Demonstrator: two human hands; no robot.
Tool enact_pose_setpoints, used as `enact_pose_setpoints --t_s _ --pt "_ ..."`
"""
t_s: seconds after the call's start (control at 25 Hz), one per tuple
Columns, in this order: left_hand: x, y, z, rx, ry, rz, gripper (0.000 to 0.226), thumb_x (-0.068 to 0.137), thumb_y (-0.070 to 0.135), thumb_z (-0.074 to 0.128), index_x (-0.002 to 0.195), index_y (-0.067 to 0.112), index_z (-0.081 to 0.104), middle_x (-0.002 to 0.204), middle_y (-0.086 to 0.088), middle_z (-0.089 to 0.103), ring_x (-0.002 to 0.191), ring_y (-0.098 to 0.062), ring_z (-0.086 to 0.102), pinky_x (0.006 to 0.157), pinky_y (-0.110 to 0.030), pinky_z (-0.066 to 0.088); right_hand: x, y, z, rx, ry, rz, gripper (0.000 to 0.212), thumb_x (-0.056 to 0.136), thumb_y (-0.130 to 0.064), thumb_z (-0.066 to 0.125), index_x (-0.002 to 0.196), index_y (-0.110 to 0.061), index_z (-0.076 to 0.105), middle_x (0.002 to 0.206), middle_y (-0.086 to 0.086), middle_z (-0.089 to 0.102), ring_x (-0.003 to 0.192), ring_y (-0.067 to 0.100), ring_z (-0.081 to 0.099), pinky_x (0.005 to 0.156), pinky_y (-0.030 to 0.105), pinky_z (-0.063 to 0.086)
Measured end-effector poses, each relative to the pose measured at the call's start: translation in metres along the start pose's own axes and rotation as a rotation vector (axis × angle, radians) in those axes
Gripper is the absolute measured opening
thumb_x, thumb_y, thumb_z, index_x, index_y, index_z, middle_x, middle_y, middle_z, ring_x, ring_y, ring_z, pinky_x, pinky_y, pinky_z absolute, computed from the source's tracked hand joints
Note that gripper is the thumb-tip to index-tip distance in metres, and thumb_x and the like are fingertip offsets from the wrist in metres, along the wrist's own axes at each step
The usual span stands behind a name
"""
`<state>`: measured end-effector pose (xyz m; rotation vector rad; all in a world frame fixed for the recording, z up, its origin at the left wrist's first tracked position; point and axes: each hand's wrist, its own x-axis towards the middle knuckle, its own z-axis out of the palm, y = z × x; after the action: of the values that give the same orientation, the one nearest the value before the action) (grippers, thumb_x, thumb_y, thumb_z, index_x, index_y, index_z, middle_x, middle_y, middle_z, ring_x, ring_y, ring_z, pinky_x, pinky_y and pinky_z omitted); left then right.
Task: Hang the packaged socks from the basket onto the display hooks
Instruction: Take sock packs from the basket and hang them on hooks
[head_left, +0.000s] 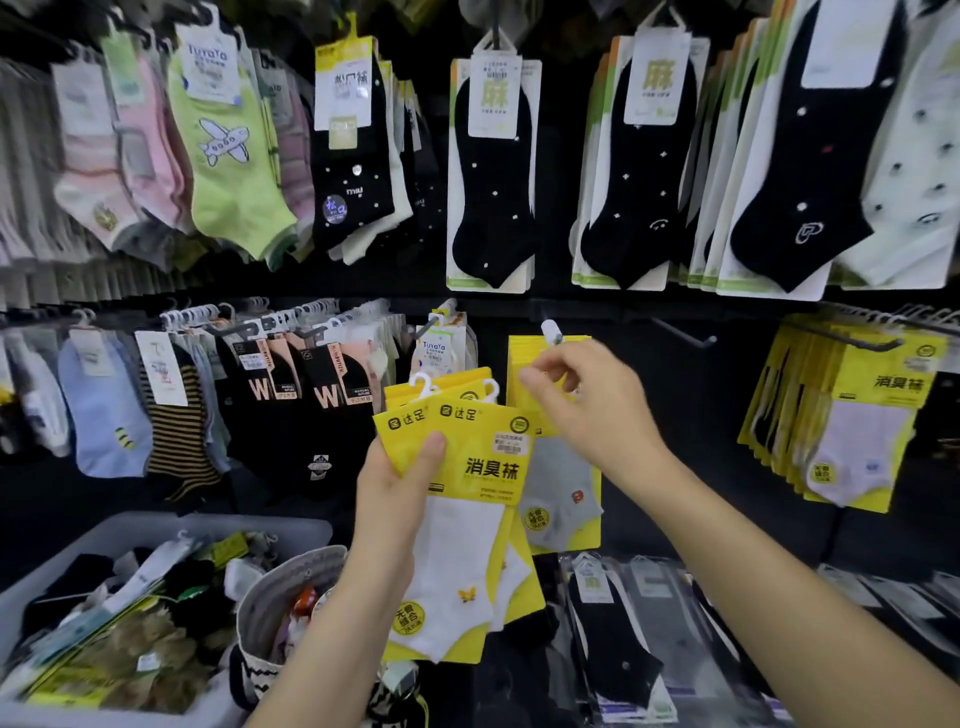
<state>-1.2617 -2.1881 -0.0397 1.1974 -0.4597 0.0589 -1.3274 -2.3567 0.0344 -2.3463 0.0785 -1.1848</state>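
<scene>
While left hand grips, flat yellow packs fan.

green airplane sock upper left | striped socks below | grey hat, perhaps

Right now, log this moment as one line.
left hand: holds yellow sock packs | right hand: pinches grey-sock pack at hook | basket: more socks inside | step: hanging in progress

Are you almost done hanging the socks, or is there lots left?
Not nearly. One grey-sock pack already hangs up, with the right hand pinching its top. The left hand holds a stack of white-sock packs, waiting their turn. The basket holds lots more socks to hang.
</scene>
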Motion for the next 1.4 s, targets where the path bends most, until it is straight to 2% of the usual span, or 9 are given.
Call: enact_pose_setpoints --t_s 0.08,0.28,0.52,0.64,0.76,1.0,1.16,1.28,1.4 --pt "-0.005 -0.003 0.012 -0.039 -0.020 -0.019 0.023 0.088 0.019 0.061 0.111 0.019 0.061 0.100 0.005 0.073 0.089 -0.010 0.070 0.064 -0.017 0.053 -0.002 -0.005 0.004 0.063 -0.142 0.063 0.011 0.088 -0.029 0.060 0.082 -0.022 0.066 0.077 -0.012 0.060 0.071 0.005 0.053 0.067 0.027 0.046" --pt "-0.013 -0.009 0.035 -0.102 -0.012 -0.101 0.032 0.090 0.016 0.058 0.122 0.019 0.057 0.100 0.004 0.072 0.086 -0.008 0.070 0.061 -0.018 0.053 -0.001 0.005 -0.010 0.193 -0.209 0.246 0.003 0.087 -0.021 0.064 0.084 -0.019 0.064 0.076 -0.006 0.064 0.072 0.006 0.056 0.068 0.021 0.047" --pt "-0.016 -0.015 0.048 -0.099 -0.019 -0.200 0.016 0.095 0.021 0.051 0.101 0.031 0.062 0.104 0.000 0.072 0.100 -0.023 0.067 0.088 -0.044 0.053 -0.001 0.015 -0.023 0.203 -0.247 0.347 0.015 0.086 -0.014 0.064 0.074 -0.024 0.063 0.073 -0.002 0.066 0.062 0.003 0.060 0.061 0.019 0.046" --pt "-0.011 -0.013 0.042 -0.122 0.005 -0.153 0.023 0.095 0.019 0.050 0.116 0.024 0.058 0.105 0.000 0.072 0.094 -0.017 0.069 0.078 -0.036 0.057 0.007 0.015 -0.034 0.203 -0.153 0.295 0.020 0.086 -0.013 0.064 0.071 -0.026 0.062 0.067 -0.006 0.063 0.056 -0.003 0.057 0.055 0.013 0.043" --pt "0.000 -0.008 0.025 -0.102 0.080 -0.142 0.015 0.096 0.018 0.049 0.103 0.024 0.060 0.104 0.000 0.071 0.085 -0.011 0.070 0.067 -0.027 0.054 0.025 0.013 -0.041 0.223 -0.113 0.263 0.020 0.087 -0.012 0.062 0.072 -0.025 0.062 0.068 -0.007 0.063 0.058 -0.002 0.057 0.060 0.016 0.048" --pt "-0.002 -0.011 0.001 -0.013 0.060 -0.141 0.014 0.096 0.021 0.049 0.097 0.028 0.061 0.093 0.006 0.074 0.082 -0.010 0.071 0.066 -0.028 0.052 0.053 0.008 -0.029 0.227 -0.088 0.225 0.023 0.088 -0.010 0.060 0.071 -0.025 0.061 0.065 -0.011 0.061 0.053 -0.005 0.056 0.061 0.013 0.047" --pt "-0.003 -0.011 -0.005 0.004 0.022 -0.125 0.014 0.096 0.020 0.049 0.097 0.027 0.062 0.090 0.008 0.075 0.081 -0.010 0.071 0.064 -0.026 0.053 0.060 0.015 -0.020 0.105 -0.094 0.230 0.025 0.087 -0.012 0.060 0.068 -0.027 0.059 0.071 -0.008 0.063 0.065 0.003 0.059 0.063 0.019 0.047" --pt "-0.005 -0.008 -0.002 0.011 -0.035 -0.079 0.016 0.096 0.018 0.049 0.096 0.027 0.062 0.089 0.009 0.075 0.080 -0.009 0.071 0.058 -0.018 0.054 0.056 0.019 -0.014 0.086 -0.113 0.244 0.020 0.087 -0.014 0.061 0.071 -0.025 0.062 0.072 -0.011 0.062 0.065 0.000 0.058 0.059 0.013 0.043" --pt "-0.008 -0.005 0.005 0.027 -0.101 -0.018 0.014 0.095 0.020 0.051 0.103 0.024 0.062 0.096 0.005 0.074 0.087 -0.014 0.071 0.063 -0.018 0.054 0.050 0.013 -0.020 0.028 0.011 0.165 0.011 0.086 -0.019 0.062 0.077 -0.025 0.063 0.077 -0.012 0.060 0.069 -0.002 0.053 0.060 0.007 0.038"
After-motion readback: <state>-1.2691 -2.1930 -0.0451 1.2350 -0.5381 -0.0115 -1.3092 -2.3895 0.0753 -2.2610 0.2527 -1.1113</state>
